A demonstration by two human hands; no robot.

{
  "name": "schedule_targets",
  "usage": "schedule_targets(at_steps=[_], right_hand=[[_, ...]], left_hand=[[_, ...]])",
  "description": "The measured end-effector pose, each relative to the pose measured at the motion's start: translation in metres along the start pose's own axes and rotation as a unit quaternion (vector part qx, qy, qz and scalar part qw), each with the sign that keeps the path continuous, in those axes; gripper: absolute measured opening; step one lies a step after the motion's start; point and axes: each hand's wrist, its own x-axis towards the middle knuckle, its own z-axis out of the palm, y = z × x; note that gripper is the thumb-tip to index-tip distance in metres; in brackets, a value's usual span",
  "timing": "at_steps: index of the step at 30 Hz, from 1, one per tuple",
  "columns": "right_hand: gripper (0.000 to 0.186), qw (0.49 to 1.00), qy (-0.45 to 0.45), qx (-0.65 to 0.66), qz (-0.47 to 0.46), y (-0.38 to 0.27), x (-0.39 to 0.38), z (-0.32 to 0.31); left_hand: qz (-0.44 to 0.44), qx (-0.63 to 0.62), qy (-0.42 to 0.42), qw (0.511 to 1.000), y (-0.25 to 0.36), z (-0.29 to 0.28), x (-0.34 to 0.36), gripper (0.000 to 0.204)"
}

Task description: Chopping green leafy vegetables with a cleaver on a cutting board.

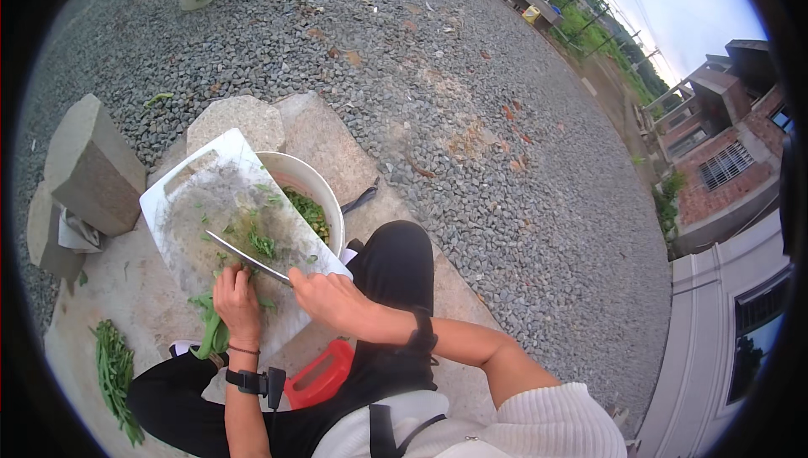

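Observation:
A white cutting board (178, 205), stained dark in the middle, lies tilted in front of me, its right side by a white bucket (330, 190). My right hand (326, 296) grips a knife (249, 259), whose blade points to the upper left across the board. Just below the blade, my left hand (237, 296) is closed on a bunch of leafy greens (212, 328), whose leaves hang past its wrist. Chopped green bits (263, 244) lie on the board beyond the knife. Inside the bucket are more cut greens (308, 210).
A pile of uncut greens (114, 374) rests on the concrete slab at left. Concrete blocks (94, 163) stand at the far left. A red plastic object (323, 374) sits between my legs. Grey gravel (522, 231) spreads beyond the slab.

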Motion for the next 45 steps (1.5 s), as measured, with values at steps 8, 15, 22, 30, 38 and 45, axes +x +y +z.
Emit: schedule_targets(at_steps=[8,15,22,30,38,45], right_hand=[[0.023,0.998,0.039,-0.025,-0.036,-0.023,0.020,0.019],[0.015,0.994,0.093,-0.002,-0.058,-0.021,0.049,0.042],[0.016,1.000,0.007,-0.020,0.005,-0.011,0.026,0.009],[0.016,0.999,0.020,0.020,0.041,-0.001,0.009,-0.010],[0.014,0.999,-0.051,-0.015,0.003,-0.012,-0.003,-0.023],[0.015,0.996,-0.053,-0.070,0.005,-0.030,0.015,0.004]], left_hand=[[-0.018,-0.010,0.004,1.000,0.000,0.000,-0.002,0.014],[-0.028,-0.011,0.061,0.998,0.004,0.000,-0.001,0.010],[-0.023,-0.037,0.058,0.997,0.005,0.007,0.003,0.009],[-0.040,-0.031,0.048,0.998,0.000,-0.002,-0.002,0.020],[-0.045,-0.057,0.055,0.996,-0.001,-0.001,-0.005,0.023],[-0.052,-0.050,0.046,0.996,0.003,-0.003,-0.003,0.021]])
